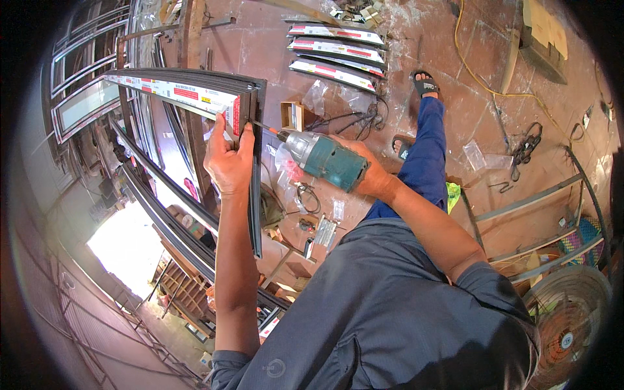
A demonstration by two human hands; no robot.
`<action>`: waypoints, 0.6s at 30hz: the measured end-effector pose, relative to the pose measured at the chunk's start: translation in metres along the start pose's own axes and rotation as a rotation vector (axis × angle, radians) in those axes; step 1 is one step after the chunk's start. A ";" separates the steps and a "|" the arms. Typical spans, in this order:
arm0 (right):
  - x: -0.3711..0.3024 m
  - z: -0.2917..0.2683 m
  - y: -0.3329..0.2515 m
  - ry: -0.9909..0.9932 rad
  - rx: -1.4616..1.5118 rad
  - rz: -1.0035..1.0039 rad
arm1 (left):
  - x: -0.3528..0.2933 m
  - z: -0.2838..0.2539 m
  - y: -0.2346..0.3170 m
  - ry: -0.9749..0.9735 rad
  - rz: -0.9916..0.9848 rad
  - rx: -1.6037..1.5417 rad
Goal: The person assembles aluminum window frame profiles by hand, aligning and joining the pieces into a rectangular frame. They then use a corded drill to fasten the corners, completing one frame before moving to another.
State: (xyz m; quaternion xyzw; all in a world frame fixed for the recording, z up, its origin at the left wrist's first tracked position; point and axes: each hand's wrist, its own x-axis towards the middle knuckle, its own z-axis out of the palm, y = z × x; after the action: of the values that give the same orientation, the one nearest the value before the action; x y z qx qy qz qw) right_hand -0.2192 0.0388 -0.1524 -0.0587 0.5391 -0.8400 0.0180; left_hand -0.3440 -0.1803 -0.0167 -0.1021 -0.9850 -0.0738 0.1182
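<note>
My right hand (372,170) is wrapped round the handle of a green and grey power drill (333,162). The drill points left, and its thin bit reaches the corner of a dark metal frame (259,104) with white and red protective film. At that corner my left hand (229,166) grips the frame, with thumb and finger close to the tip of the bit. Its other fingers are partly hidden. One side of the frame runs off to the upper left; another comes down beside my left forearm.
Several film-covered profiles (337,49) lie on the brown floor ahead. A small open box (292,116), black cables (364,117) and plastic scraps lie nearer. Glazed frames (84,107) stand at left. A yellow cord (474,71) crosses the right side; a round fan (565,331) stands at lower right.
</note>
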 end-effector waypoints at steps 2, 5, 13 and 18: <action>0.003 -0.006 -0.016 -0.020 -0.039 0.024 | -0.004 0.000 -0.003 -0.002 -0.022 -0.014; 0.007 -0.011 -0.005 -0.178 -0.029 0.172 | -0.002 0.001 0.003 -0.012 -0.061 -0.054; 0.012 -0.003 0.007 -0.071 -0.132 0.019 | -0.001 0.001 -0.006 -0.017 -0.015 -0.018; 0.013 -0.008 0.005 -0.068 -0.169 -0.041 | -0.001 0.001 -0.006 -0.024 -0.017 -0.023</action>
State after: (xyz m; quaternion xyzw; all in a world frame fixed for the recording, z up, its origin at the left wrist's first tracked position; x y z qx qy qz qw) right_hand -0.2335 0.0430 -0.1590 -0.0994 0.6057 -0.7894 0.0139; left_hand -0.3448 -0.1864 -0.0185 -0.0962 -0.9862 -0.0848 0.1044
